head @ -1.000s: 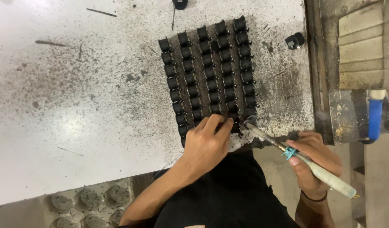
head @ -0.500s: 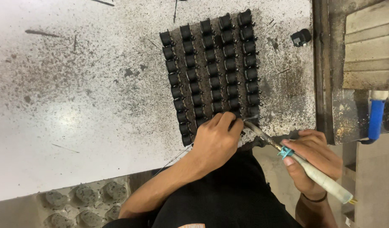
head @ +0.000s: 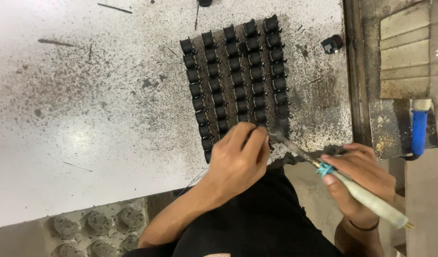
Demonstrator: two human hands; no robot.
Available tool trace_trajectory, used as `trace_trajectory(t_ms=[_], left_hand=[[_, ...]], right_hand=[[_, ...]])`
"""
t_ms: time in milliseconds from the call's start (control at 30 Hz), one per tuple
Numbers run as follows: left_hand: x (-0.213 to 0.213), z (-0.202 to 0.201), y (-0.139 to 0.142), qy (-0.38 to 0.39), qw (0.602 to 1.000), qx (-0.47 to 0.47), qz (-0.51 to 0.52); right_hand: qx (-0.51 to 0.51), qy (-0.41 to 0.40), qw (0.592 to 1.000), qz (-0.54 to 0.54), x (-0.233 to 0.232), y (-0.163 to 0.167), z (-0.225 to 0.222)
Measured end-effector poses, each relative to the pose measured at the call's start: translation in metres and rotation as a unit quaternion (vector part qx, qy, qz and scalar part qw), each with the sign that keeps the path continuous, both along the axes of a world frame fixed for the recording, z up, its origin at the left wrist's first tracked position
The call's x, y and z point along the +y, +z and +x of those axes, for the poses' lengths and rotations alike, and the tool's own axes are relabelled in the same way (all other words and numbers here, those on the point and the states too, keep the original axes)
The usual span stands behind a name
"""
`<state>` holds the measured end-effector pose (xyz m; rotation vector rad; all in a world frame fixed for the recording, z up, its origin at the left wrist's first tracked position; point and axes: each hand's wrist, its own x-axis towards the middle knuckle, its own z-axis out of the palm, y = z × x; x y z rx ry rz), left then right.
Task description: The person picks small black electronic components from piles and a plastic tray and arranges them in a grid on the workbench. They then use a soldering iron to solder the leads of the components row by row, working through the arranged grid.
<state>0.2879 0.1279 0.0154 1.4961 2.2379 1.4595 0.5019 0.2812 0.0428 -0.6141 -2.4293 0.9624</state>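
Black small components (head: 235,78), bobbin-like, sit in a five-column grid on the speckled white worktop (head: 85,119), toward its right edge, running from the far edge down to the near edge. Left hand (head: 238,159) fingers curled down onto the nearest row of the grid at the near edge, pinching or steadying one piece; exact piece hidden under the fingers. Right hand (head: 359,178) clenched pen-style around a soldering iron (head: 340,178), pale handle, blue collar, tip touching the grid's near right corner beside the left fingertips. One loose black part (head: 332,44) lies apart near the far right edge. Progress: can't tell worked pieces from unworked; all look alike. Work sits at the last row.
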Motion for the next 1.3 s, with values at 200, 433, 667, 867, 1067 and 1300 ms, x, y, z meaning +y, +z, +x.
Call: trace_trajectory(t_ms=[200, 433, 667, 867, 1067, 1300], left_hand=[[-0.017, -0.005, -0.004, -0.025, 0.999, 0.037, -0.025], [-0.018, 0.017, -0.027, -0.066, 0.997, 0.012, -0.047], [-0.013, 0.022, -0.035, -0.083, 0.995, -0.005, -0.051], [-0.006, 0.023, -0.036, -0.093, 0.993, 0.003, -0.067], [-0.003, 0.025, -0.035, -0.092, 0.994, -0.001, -0.058], [-0.004, 0.016, -0.018, -0.069, 0.997, -0.007, -0.037]], right_hand=[[0.069, -0.043, 0.994, -0.077, -0.009, -0.022, 0.017], [0.04, -0.05, 0.996, -0.067, -0.027, -0.016, 0.031], [0.014, -0.035, 0.998, -0.053, -0.025, -0.012, 0.024], [0.011, -0.036, 0.999, -0.023, -0.026, -0.013, 0.02], [0.01, -0.021, 1.0, 0.005, -0.026, -0.008, 0.012], [-0.042, -0.002, 0.999, 0.009, -0.02, 0.001, 0.019]])
